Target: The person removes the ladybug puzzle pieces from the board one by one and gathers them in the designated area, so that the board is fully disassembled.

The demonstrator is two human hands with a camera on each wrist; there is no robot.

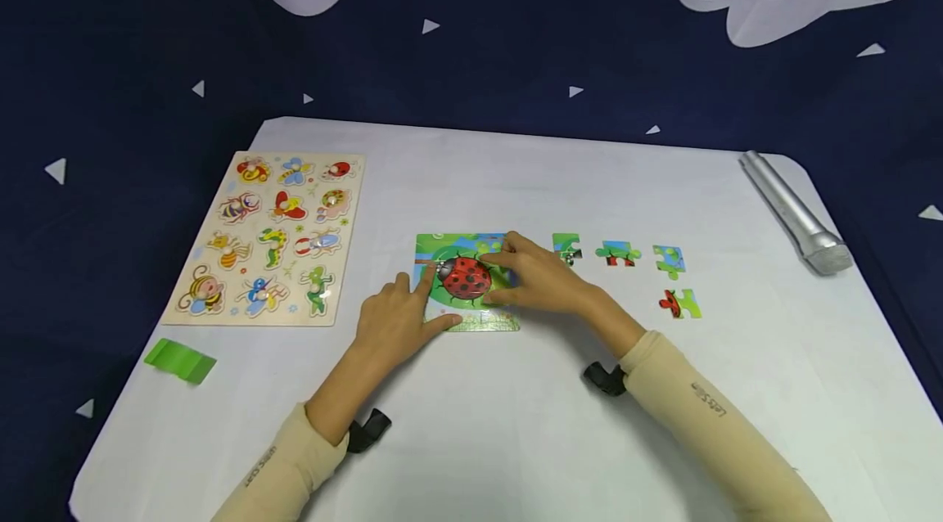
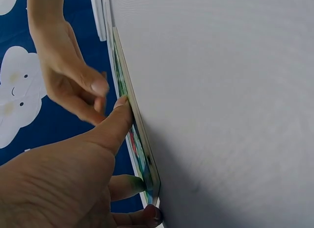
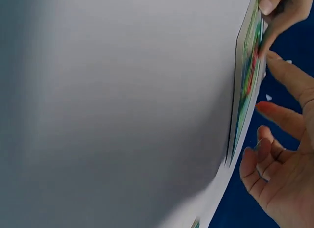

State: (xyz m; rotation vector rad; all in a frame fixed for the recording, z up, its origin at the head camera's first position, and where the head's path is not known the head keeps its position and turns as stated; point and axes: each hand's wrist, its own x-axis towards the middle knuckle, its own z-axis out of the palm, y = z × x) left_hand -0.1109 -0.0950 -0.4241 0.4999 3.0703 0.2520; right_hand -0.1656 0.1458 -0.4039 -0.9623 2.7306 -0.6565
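A square ladybug jigsaw puzzle (image 1: 466, 280) lies flat on the white table, its picture a red spotted beetle on green leaves. At its left side my left hand (image 1: 392, 322) rests, the index finger on the picture and the thumb at the lower edge. The left wrist view shows this thumb (image 2: 117, 121) touching the puzzle's rim. Over the right part of the puzzle is my right hand (image 1: 543, 276), its thumb and index finger spread near the beetle. In the right wrist view the fingers of that hand (image 3: 289, 154) are loosely bent, with no piece visible between them.
Right of the puzzle lie several loose pieces, including a red and green piece (image 1: 679, 303). A wooden insect peg board (image 1: 295, 240) is at the left, with a green strip (image 1: 180, 360) below it. A silver microphone-shaped object (image 1: 799, 215) lies far right.
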